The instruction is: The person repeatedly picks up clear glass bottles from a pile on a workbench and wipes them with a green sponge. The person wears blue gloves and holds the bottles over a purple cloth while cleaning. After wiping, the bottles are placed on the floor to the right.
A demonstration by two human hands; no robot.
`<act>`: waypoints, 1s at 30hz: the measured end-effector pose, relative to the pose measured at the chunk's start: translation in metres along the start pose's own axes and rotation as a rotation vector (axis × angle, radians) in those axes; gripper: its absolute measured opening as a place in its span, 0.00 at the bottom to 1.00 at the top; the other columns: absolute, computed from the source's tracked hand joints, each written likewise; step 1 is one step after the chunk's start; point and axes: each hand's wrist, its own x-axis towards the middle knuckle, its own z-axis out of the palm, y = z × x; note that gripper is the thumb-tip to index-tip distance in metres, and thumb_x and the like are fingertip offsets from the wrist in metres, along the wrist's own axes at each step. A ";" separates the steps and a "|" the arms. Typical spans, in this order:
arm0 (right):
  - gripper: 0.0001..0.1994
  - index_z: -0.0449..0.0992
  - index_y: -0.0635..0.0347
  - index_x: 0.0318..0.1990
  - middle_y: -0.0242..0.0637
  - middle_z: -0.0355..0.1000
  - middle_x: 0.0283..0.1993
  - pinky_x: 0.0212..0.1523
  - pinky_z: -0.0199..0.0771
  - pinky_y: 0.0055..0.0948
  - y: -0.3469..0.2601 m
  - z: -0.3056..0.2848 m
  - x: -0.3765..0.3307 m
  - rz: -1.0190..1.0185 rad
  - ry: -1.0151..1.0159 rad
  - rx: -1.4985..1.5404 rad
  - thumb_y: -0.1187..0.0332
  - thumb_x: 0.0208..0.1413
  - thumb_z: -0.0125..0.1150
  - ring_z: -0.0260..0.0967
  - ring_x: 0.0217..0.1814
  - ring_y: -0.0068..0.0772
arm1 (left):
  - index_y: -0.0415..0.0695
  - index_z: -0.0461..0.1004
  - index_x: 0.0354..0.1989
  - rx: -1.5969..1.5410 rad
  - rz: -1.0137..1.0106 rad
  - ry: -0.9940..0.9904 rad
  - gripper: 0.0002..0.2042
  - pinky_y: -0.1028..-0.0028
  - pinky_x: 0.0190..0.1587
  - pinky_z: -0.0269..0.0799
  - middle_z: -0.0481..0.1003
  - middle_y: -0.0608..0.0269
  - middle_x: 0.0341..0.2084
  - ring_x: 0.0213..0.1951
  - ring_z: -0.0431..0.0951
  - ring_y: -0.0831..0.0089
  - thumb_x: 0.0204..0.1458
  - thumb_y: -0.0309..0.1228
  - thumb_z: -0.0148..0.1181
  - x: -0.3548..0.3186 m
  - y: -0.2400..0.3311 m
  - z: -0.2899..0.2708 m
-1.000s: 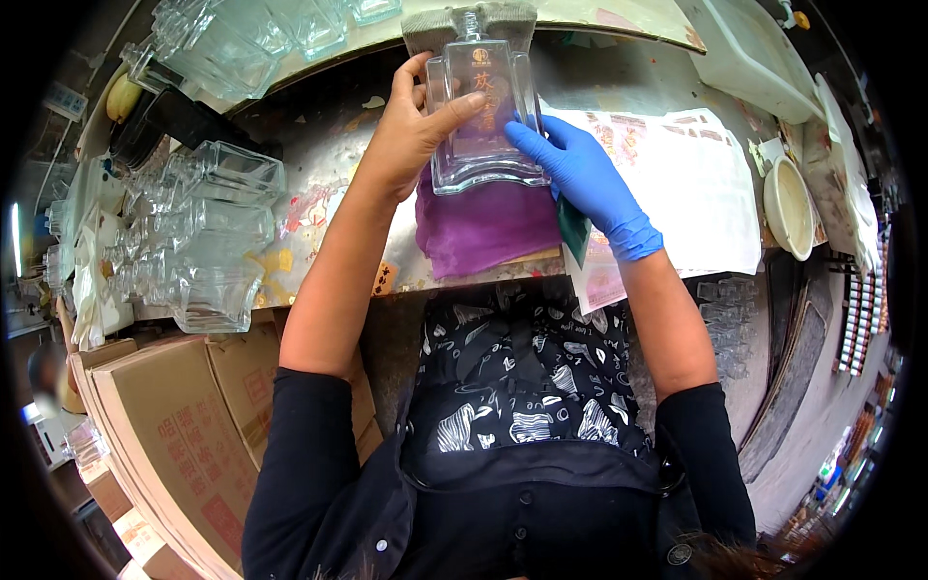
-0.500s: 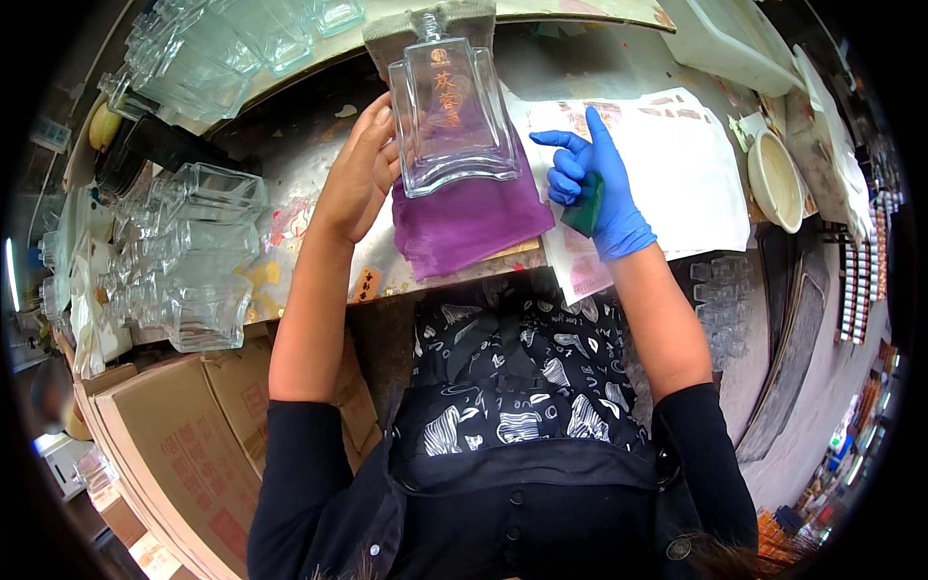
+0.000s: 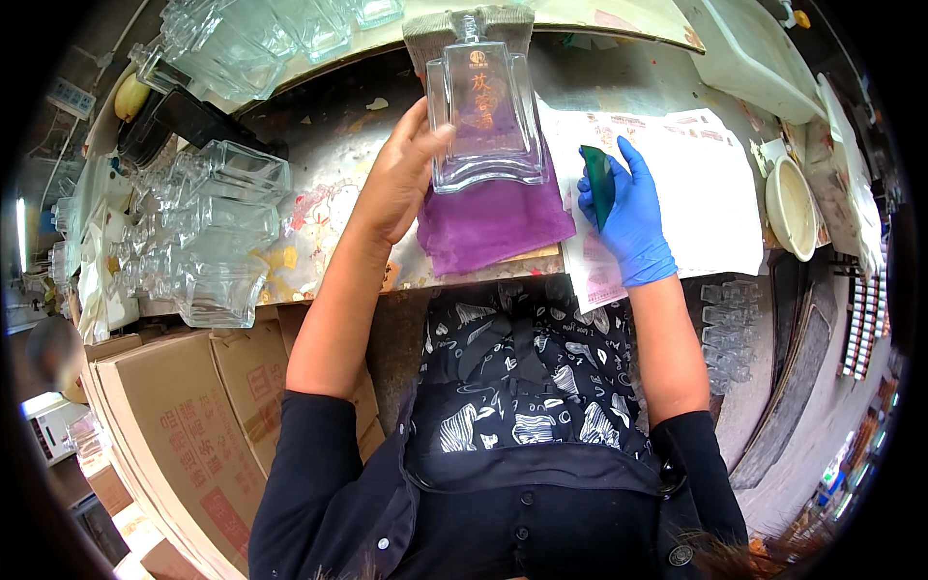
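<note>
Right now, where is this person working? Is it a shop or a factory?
Probably a small workshop for decorating or finishing glass bottles. The left hand steadies a clear bottle on a purple cloth, many empty bottles crowd the bench, and cardboard boxes stand below.

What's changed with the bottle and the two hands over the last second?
The right hand, in its blue glove, let go of the glass bottle and drew back to the right with the green scraper. The left hand stays on the bottle's side. The purple cloth stays underneath.
</note>
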 end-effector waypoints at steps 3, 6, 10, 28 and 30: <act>0.20 0.72 0.64 0.49 0.38 0.72 0.37 0.37 0.73 0.27 -0.005 -0.004 -0.001 -0.009 -0.109 0.042 0.57 0.57 0.54 0.70 0.34 0.30 | 0.35 0.51 0.66 0.164 0.040 0.026 0.33 0.68 0.62 0.59 0.63 0.52 0.59 0.61 0.65 0.65 0.54 0.32 0.58 0.000 -0.002 0.006; 0.14 0.72 0.64 0.48 0.39 0.72 0.42 0.48 0.72 0.30 -0.005 -0.002 0.005 -0.185 -0.298 0.066 0.70 0.55 0.53 0.70 0.42 0.32 | 0.36 0.49 0.67 0.100 0.007 0.004 0.38 0.67 0.63 0.58 0.60 0.49 0.61 0.62 0.63 0.63 0.49 0.29 0.64 0.003 -0.006 0.000; 0.15 0.70 0.63 0.51 0.35 0.72 0.47 0.53 0.68 0.24 -0.027 0.044 -0.024 -0.582 -0.383 -0.603 0.75 0.55 0.57 0.68 0.48 0.23 | 0.36 0.46 0.67 0.086 0.022 -0.003 0.40 0.67 0.64 0.56 0.60 0.49 0.61 0.63 0.61 0.63 0.48 0.27 0.64 0.003 -0.007 0.001; 0.14 0.77 0.48 0.40 0.33 0.74 0.34 0.37 0.72 0.34 -0.025 0.079 -0.017 -1.619 -0.798 -1.467 0.75 0.43 0.61 0.71 0.35 0.37 | 0.37 0.42 0.69 -0.127 -0.058 0.009 0.33 0.68 0.65 0.56 0.59 0.47 0.61 0.63 0.61 0.62 0.64 0.43 0.46 0.006 -0.001 -0.017; 0.13 0.78 0.49 0.40 0.33 0.74 0.34 0.38 0.73 0.33 -0.011 0.056 -0.034 -1.330 -0.889 -1.599 0.75 0.44 0.62 0.72 0.36 0.37 | 0.37 0.41 0.69 -0.111 -0.045 0.007 0.31 0.67 0.64 0.59 0.62 0.48 0.58 0.62 0.63 0.61 0.65 0.44 0.42 0.012 0.001 -0.020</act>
